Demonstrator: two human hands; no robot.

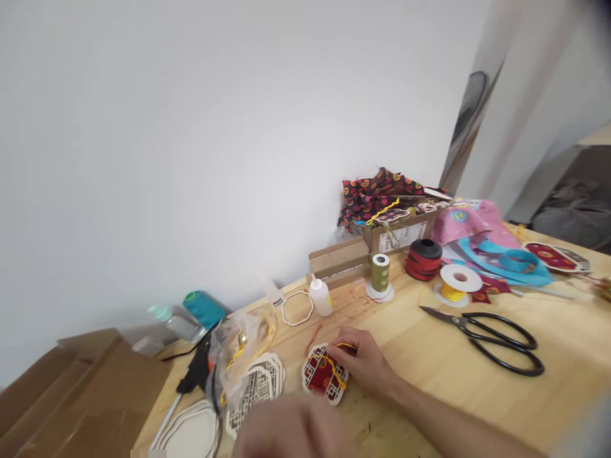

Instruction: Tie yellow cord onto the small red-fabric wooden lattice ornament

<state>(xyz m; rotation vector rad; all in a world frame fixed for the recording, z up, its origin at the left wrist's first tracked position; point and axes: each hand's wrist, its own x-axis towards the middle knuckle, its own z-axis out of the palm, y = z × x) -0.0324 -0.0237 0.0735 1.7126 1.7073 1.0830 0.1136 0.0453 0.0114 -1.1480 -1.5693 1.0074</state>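
A small octagonal ornament (323, 376), white lattice over red fabric, lies on the wooden table (429, 375). A yellow cord (334, 369) runs across it. My right hand (365, 364) rests at the ornament's right edge, its fingertips pinched on the cord. My left hand (291, 425) is a blur at the bottom edge, just below the ornament; its fingers cannot be made out.
Black scissors (491, 337) lie to the right. Behind stand a glue bottle (321, 297), a green thread spool (380, 273), a red ribbon roll (423, 259), a yellow cord spool (459, 282) and a fabric-filled box (396, 229). To the left are lattice pieces (260, 385), a plastic bag (238, 350) and a glue gun (195, 372).
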